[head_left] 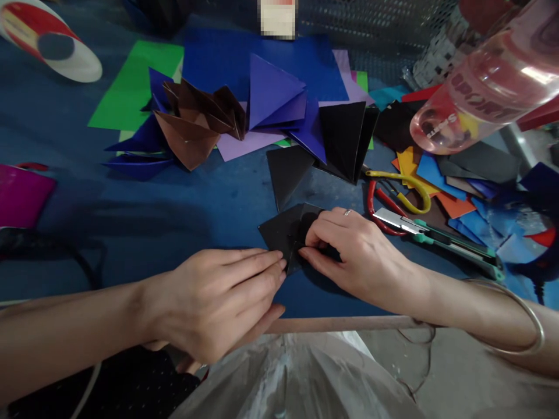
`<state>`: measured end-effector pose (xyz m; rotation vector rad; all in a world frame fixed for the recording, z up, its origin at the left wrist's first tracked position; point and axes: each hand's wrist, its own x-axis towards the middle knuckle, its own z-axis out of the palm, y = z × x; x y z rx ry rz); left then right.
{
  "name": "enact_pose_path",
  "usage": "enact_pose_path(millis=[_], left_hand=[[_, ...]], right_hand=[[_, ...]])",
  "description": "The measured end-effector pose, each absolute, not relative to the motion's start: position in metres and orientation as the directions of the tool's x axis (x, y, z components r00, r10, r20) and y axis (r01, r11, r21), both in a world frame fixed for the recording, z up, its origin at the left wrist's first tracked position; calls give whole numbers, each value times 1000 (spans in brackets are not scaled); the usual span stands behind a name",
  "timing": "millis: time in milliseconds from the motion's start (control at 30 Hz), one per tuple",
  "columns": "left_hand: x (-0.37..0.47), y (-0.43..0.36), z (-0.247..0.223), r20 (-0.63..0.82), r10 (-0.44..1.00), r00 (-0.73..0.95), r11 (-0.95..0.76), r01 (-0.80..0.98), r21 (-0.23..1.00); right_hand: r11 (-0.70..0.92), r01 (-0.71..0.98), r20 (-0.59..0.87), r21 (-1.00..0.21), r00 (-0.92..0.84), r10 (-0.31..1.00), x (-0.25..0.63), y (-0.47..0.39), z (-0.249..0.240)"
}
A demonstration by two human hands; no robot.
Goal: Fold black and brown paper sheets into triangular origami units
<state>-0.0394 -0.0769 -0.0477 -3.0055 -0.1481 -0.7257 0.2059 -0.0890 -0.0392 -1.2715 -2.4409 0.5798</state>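
Blue tabletop, origami station: black paper piece at the near edge, under both hands.
Left hand flat, not gripping; fingers extended together, fingertips on the paper's near left edge, thumb apart. Right hand, ringed, in a narrow pinch on the paper's right part, thumb and curled forefinger close together. Just beyond: black paper triangle; farther, folded brown paper at left, folded black paper at right. Right side: red-and-yellow-handled scissors beside a utility knife, blade exposed; pink bottle at far right.
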Motion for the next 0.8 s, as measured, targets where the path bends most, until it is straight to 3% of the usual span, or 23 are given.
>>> enact_pose_path(millis=[300,800], left_hand=[[-36,-73,-48,493,227,840,-974,208,94],[-31,-84,-49,377,216,901,-972,235,-5]], right_hand=[[516,693,74,-503,-560,825,207,-86,-38],[484,681,69,-549,-540,839,207,-86,-39]])
